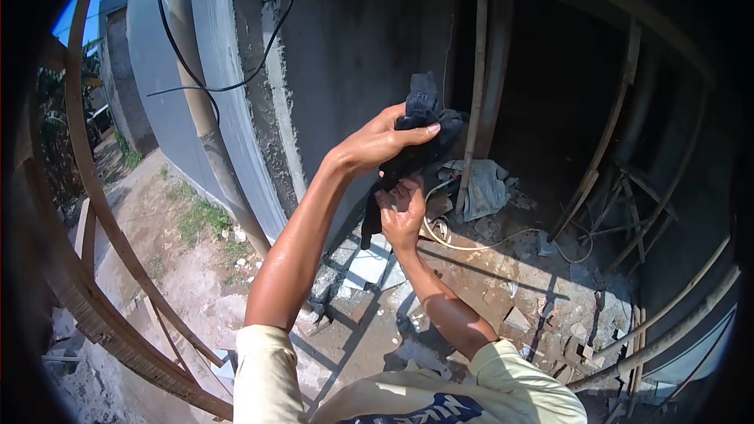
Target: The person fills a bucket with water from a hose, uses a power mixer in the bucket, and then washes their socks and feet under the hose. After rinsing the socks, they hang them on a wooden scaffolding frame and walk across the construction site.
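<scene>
My left hand [378, 140] is closed on a black fabric item [424, 94] with pale lettering near its top, its thumb lying across the front. The item looks soft and folded; whether it is a glove or a pouch I cannot make out. Just below, my right hand [403, 210] has its fingers curled in a pinch at the item's lower edge. A dark strip [371, 224] hangs down beside the right fingers. Part of the item is hidden behind both hands.
Bamboo poles [473, 86] and curved-looking timber [118, 235] stand around me. A black cable [228, 88] hangs by the grey wall [345, 39]. Broken tiles and rubble [518, 318] cover the ground, with a pale hose [471, 247] and a crumpled sack [484, 188] ahead.
</scene>
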Demonstrator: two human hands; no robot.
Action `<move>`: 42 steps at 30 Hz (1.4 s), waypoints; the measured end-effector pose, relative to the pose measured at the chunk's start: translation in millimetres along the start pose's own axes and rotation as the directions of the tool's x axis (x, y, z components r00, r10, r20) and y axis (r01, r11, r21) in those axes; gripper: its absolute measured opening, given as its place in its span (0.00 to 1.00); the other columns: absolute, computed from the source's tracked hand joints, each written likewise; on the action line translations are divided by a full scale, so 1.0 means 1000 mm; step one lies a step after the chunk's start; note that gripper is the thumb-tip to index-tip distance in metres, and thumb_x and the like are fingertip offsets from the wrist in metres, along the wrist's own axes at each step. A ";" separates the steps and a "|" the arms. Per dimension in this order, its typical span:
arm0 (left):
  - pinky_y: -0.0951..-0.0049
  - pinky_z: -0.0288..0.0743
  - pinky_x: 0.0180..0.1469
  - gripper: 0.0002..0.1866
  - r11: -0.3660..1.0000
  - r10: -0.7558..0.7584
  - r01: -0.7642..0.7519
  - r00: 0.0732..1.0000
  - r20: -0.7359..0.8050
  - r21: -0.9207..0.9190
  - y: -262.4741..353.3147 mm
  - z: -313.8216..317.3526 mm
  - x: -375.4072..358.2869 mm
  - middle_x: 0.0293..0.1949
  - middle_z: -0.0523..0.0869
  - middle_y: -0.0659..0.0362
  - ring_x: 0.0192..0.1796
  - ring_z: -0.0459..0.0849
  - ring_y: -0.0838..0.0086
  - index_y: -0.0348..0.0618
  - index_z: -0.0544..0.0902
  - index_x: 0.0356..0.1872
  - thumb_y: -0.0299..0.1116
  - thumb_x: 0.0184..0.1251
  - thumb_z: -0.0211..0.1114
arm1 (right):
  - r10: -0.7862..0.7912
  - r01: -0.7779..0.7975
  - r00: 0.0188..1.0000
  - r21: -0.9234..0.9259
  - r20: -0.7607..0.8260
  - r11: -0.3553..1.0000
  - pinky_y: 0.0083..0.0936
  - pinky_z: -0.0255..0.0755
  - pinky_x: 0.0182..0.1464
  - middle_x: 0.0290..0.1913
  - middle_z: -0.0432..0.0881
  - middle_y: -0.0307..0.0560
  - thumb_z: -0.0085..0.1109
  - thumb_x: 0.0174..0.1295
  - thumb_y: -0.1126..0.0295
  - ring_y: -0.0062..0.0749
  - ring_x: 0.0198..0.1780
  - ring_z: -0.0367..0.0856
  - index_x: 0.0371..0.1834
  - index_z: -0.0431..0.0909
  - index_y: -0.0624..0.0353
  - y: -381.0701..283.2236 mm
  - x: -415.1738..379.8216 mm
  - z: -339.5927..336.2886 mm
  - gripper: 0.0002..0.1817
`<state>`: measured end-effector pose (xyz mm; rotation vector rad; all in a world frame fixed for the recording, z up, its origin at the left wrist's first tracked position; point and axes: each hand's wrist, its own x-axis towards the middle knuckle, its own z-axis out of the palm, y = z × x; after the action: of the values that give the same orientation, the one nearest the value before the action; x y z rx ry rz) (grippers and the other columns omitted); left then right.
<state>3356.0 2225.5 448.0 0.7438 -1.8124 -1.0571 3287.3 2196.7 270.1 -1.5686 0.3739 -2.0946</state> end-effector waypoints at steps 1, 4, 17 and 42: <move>0.75 0.72 0.50 0.18 0.977 0.001 -0.041 0.982 0.187 0.210 0.012 0.020 0.004 0.43 0.83 0.62 0.45 0.78 0.80 0.39 0.78 0.49 0.41 0.66 0.64 | 0.074 -0.072 0.997 0.138 -0.012 0.988 0.22 0.70 0.51 0.46 0.71 0.45 0.61 0.54 0.86 0.25 0.47 0.73 0.52 0.65 0.65 0.013 -0.010 0.003 0.23; 0.69 0.71 0.49 0.15 0.814 0.019 -0.241 0.921 0.389 0.529 0.042 0.066 0.016 0.35 0.83 0.55 0.41 0.80 0.70 0.37 0.80 0.42 0.40 0.66 0.62 | 0.033 0.029 0.964 0.230 -0.264 0.973 0.22 0.70 0.50 0.46 0.75 0.46 0.60 0.58 0.81 0.27 0.48 0.74 0.51 0.66 0.66 -0.027 0.005 0.020 0.19; 0.79 0.73 0.36 0.17 0.861 0.505 -0.479 0.771 -0.388 0.170 0.077 0.007 -0.011 0.27 0.80 0.62 0.31 0.80 0.80 0.36 0.78 0.33 0.42 0.73 0.55 | -0.766 0.674 0.360 -0.419 -0.532 0.608 0.16 0.64 0.28 0.46 0.72 0.49 0.47 0.70 0.71 0.19 0.27 0.68 0.54 0.61 0.66 -0.233 0.153 -0.108 0.14; 0.72 0.72 0.45 0.30 0.975 -0.217 0.223 0.934 -0.283 -0.012 -0.075 -0.018 -0.066 0.33 0.83 0.58 0.38 0.79 0.75 0.38 0.82 0.38 0.58 0.73 0.45 | -0.778 0.652 0.546 -0.741 0.310 0.163 0.33 0.73 0.56 0.53 0.80 0.54 0.67 0.52 0.54 0.44 0.54 0.79 0.63 0.69 0.53 -0.375 0.443 -0.021 0.35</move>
<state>3405.5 2238.7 359.8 1.0743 -1.5212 -1.0163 3088.7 2273.5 810.4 -2.5073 0.8633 -3.0633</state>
